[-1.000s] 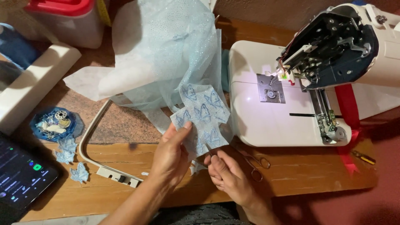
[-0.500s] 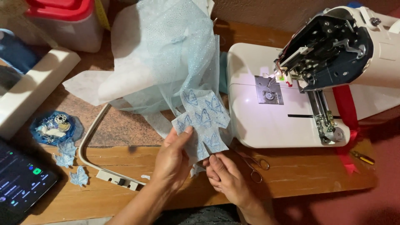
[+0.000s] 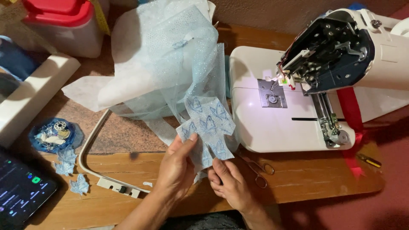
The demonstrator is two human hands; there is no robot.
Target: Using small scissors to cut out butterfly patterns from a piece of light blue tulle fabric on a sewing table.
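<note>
Pale blue fabric piece [image 3: 208, 127] with embroidered butterflies, held above counter [image 3: 306, 179] edge, just left of sewing machine [image 3: 298, 102]. Left hand [image 3: 177, 168] grip pinches its left edge; right hand [image 3: 230, 183] grip pinches lower edge. Step judged: inspecting/turning the piece. Next move likely needs scissors [image 3: 257, 168], lying just right of the hands.

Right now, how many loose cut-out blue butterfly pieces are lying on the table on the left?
2: one cut-out butterfly just below the blue dish, another cut-out lower down near the white hoop. More may be hidden under the fabric pile.
</note>
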